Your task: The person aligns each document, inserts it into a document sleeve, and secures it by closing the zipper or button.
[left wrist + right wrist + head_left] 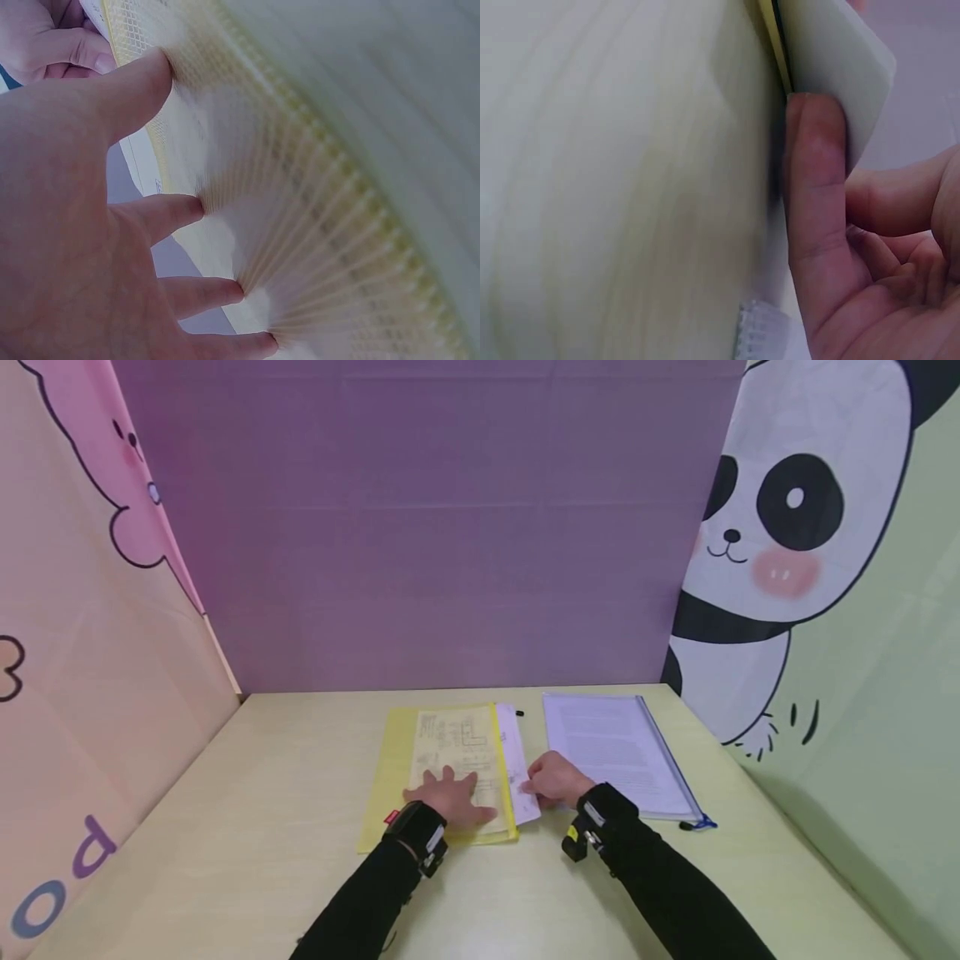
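Note:
A yellow mesh zip pouch (392,768) lies on the table with printed sheets showing through it. My left hand (450,797) presses on it with fingers spread; in the left wrist view the fingertips push creases into the mesh (300,187). White paper (512,745) sticks out along the pouch's right side. My right hand (557,779) pinches the lower part of this paper's edge. In the right wrist view, the index finger (817,165) lies against one face of the paper (836,67), with the thumb (896,196) on the other side.
Right of my right hand lies a second zip pouch (600,739), pale purple with a blue zip edge (667,756) and a printed page inside. The pale wooden table (300,777) meets a purple backdrop (450,527) behind and printed cloth walls at both sides.

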Motion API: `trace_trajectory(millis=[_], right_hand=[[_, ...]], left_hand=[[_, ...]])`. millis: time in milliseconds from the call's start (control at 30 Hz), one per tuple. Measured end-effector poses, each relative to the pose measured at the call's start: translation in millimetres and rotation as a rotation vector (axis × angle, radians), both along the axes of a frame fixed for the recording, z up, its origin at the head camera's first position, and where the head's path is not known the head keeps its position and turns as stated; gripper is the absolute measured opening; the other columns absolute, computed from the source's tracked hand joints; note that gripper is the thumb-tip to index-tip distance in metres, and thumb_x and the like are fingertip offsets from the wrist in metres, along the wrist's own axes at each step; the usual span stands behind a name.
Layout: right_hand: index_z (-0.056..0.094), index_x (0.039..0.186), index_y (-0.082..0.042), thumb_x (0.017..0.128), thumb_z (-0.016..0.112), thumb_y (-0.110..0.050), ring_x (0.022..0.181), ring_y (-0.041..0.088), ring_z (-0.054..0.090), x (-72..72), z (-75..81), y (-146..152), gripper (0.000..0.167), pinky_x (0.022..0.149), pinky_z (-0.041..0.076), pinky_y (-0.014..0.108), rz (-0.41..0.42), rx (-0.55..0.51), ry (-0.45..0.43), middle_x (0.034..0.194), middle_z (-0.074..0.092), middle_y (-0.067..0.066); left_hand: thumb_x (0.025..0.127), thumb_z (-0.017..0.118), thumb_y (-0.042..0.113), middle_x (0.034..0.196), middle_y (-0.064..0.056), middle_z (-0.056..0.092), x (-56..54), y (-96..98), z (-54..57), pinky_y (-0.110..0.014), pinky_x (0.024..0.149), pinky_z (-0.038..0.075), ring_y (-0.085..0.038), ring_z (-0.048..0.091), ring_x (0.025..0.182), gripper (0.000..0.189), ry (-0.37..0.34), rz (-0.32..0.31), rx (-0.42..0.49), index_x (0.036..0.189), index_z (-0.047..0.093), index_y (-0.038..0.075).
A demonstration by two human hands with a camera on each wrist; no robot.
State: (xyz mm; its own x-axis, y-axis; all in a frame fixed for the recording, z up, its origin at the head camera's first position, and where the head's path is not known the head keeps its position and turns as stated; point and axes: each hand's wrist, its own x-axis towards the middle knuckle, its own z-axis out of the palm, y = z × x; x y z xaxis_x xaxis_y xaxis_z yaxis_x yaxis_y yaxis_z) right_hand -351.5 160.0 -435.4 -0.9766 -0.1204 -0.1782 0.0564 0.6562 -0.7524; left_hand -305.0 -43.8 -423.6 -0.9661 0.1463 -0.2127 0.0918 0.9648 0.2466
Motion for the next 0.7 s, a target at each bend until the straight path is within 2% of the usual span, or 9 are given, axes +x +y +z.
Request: trace_trajectory(millis=[300, 433, 567, 700], right_hand=[[0.065, 0.076, -0.001, 0.087, 0.074, -0.001, 0.057, 0.012, 0.056, -1.4, -1.7, -3, 0.015, 0.05, 0.044, 0.022, 0.002, 0.018, 0.012, 0.071, 0.063, 0.002], [0.071, 0.086, 0.003, 0.089, 0.073, -0.003, 0.064, 0.015, 0.066, -2.5, -2.4, 4, 0.007, 0.056, 0.053, 0.026, 0.026, -0.093, -0.069, 0.078, 0.072, 0.008], [0.072, 0.094, 0.009, 0.089, 0.071, -0.001, 0.069, 0.019, 0.069, -0.6, -1.6, 12, 0.011, 0.061, 0.058, 0.031, 0.028, -0.244, -0.174, 0.084, 0.074, 0.013], [0.07, 0.093, 0.01, 0.086, 0.07, 0.004, 0.066, 0.017, 0.066, 2.4, -0.7, 16, 0.009, 0.06, 0.058, 0.028, 0.018, -0.29, -0.191, 0.082, 0.071, 0.013]], left_hand=[[0.089, 0.058, 0.07, 0.162, -0.015, 0.033, -0.4, 1.7, -0.8, -0.078, 0.102, 0.03, -0.048, 0.027, 0.147, 0.078, -0.005, 0.004, 0.002, 0.156, 0.043, 0.031], [0.09, 0.058, 0.07, 0.163, -0.015, 0.033, 1.5, 2.1, 0.0, -0.078, 0.102, 0.031, -0.048, 0.027, 0.147, 0.078, -0.006, 0.005, 0.002, 0.156, 0.043, 0.031], [0.09, 0.057, 0.07, 0.163, -0.014, 0.033, 2.2, 2.1, 1.2, -0.078, 0.102, 0.032, -0.048, 0.027, 0.147, 0.078, -0.008, 0.008, -0.002, 0.156, 0.043, 0.031], [0.09, 0.057, 0.071, 0.163, -0.014, 0.033, 2.2, 1.6, 1.6, -0.077, 0.101, 0.033, -0.048, 0.028, 0.147, 0.078, -0.004, 0.007, -0.009, 0.156, 0.043, 0.031]])
